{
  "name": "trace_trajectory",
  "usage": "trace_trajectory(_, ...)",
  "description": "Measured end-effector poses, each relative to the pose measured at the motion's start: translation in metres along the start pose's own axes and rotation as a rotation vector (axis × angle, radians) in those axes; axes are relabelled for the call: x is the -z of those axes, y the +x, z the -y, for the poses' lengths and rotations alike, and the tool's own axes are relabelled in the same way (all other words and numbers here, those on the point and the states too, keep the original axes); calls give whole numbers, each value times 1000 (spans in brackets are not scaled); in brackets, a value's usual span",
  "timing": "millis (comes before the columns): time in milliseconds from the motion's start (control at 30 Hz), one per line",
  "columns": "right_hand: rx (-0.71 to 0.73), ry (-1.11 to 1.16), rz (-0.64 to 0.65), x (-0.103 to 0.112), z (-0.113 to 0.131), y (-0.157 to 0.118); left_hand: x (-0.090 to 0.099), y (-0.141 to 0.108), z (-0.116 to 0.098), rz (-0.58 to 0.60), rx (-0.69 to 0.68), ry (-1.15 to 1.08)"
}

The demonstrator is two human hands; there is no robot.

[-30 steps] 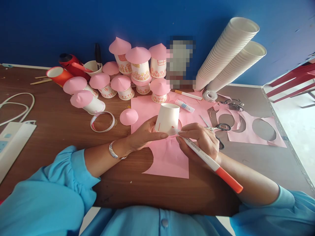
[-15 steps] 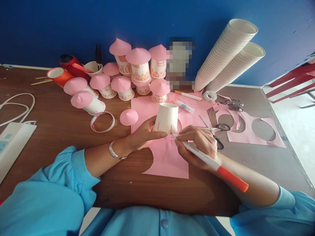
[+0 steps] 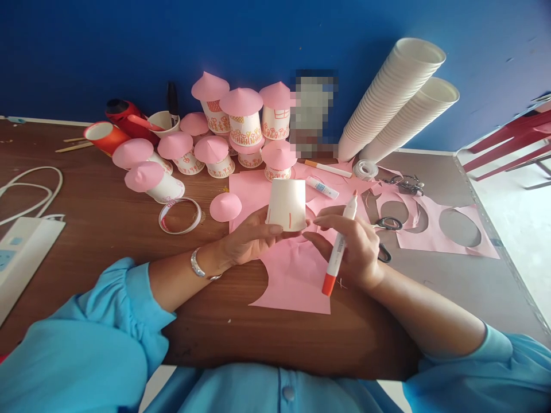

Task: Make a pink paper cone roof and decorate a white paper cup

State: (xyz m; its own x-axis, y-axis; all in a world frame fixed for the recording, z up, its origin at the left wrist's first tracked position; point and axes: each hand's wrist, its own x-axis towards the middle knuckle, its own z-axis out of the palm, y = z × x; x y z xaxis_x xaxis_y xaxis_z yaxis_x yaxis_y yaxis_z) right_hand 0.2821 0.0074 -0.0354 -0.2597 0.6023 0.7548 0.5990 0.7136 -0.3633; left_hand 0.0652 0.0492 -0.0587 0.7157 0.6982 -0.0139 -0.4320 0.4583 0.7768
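Observation:
A white paper cup (image 3: 287,201), its narrow end up, rests in my left hand (image 3: 253,236), whose thumb presses along the lower rim. A short orange-red line shows near that rim. My right hand (image 3: 355,244) grips a white marker (image 3: 337,256) with an orange-red end, tilted between its fingers, tip pointing up and away from the cup. Thumb and forefinger of that hand reach close to the cup's right edge; whether they touch it I cannot tell. Beneath both hands lies cut pink paper (image 3: 297,281).
Decorated cups with pink cone roofs (image 3: 241,102) stand behind, beside a loose pink cone (image 3: 226,206) and a tape roll (image 3: 179,215). Scissors (image 3: 390,223), a glue stick (image 3: 322,187) and tall cup stacks (image 3: 390,97) are on the right. A power strip (image 3: 30,258) lies left.
The marker has left the cup's rim and swung round in my right hand, its tip now upward. The cup has turned a little, and its line sits elsewhere.

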Motion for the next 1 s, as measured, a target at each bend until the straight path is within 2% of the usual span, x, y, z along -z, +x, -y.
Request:
trace_trajectory(300, 158, -175, 57, 2, -4, -3, -2, -1, -1, 28, 17, 38)
trace_trajectory(500, 352, -400, 57, 5, 2, 0, -8, -2, 2, -72, -36, 253)
trace_trajectory(633, 456, -415, 91, 5, 4, 1, -6, -1, 5, -129, -28, 293)
trace_trajectory(700, 401, -317, 101, 5, 4, 2, -6, -1, 5, -128, -22, 257)
trace_trajectory(800, 228, -127, 82, 9, 5, 3, -5, 0, 3, -110, -30, 176)
trace_trajectory(1000, -49, 65, -126, 10, 8, 3, -2, -1, -3, -49, 14, 12)
